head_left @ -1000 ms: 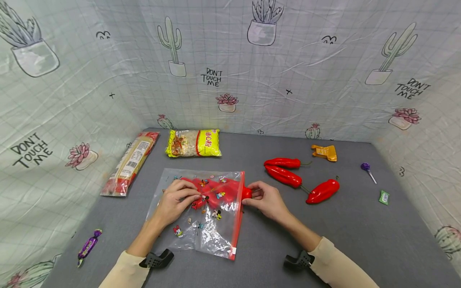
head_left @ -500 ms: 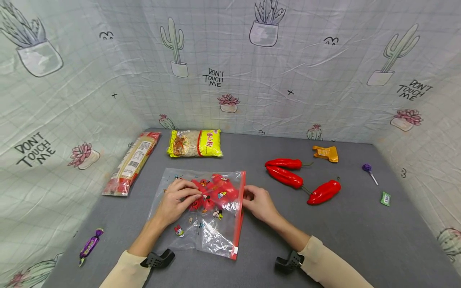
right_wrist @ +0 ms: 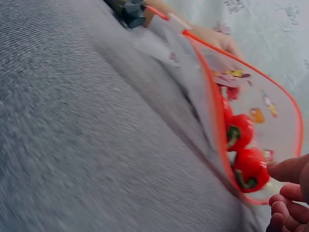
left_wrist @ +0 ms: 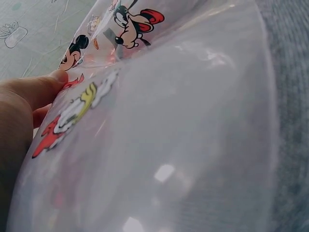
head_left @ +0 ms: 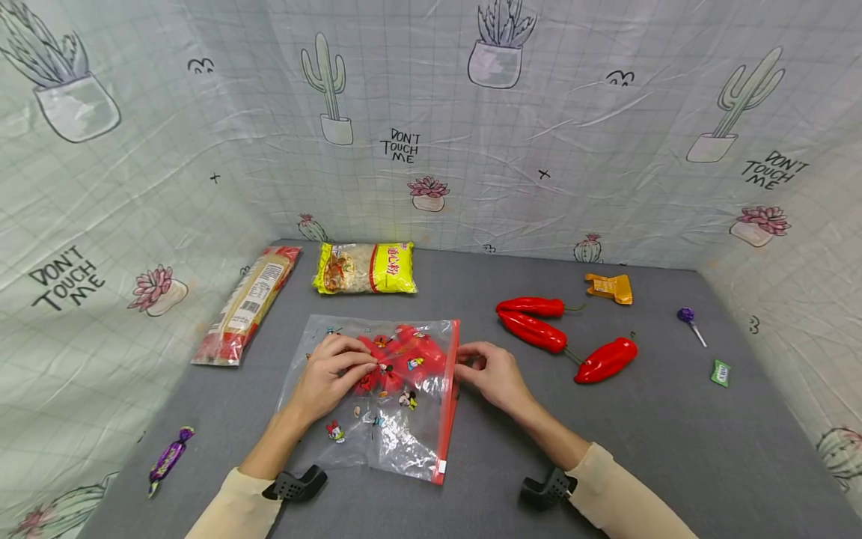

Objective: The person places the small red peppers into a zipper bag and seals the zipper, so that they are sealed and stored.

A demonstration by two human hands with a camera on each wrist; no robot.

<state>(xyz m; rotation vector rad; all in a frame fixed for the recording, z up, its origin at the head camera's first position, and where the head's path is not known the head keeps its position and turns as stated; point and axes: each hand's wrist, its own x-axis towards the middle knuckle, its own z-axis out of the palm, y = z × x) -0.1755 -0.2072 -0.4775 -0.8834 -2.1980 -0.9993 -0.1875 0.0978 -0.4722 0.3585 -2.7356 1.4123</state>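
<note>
A clear zip bag [head_left: 404, 442] with a red zip edge and cartoon prints lies on the table, its mouth facing right. Several red peppers [right_wrist: 251, 166] are inside, stem ends towards the mouth. My left hand [head_left: 331, 378] pinches the bag's upper film near its middle and keeps it raised. At the mouth, my right hand [head_left: 494, 374] has its fingers loosely bent, with nothing in them. In the right wrist view its thumb [right_wrist: 287, 169] is at the bag's rim, close to the nearest pepper; whether it touches cannot be made out.
Right of the bag lie three red peppers [head_left: 535, 329]. Beyond them are an orange wrapper [head_left: 609, 287], a purple lollipop [head_left: 687, 316] and a green candy [head_left: 720, 372]. A yellow pasta bag [head_left: 364, 268], a noodle pack [head_left: 249, 303] and a purple candy [head_left: 168, 464] lie farther left.
My right hand has pushed a red pepper leftward through the mouth into the bag and let go of it, then drawn back slightly. My left hand keeps its pinch on the film.
</note>
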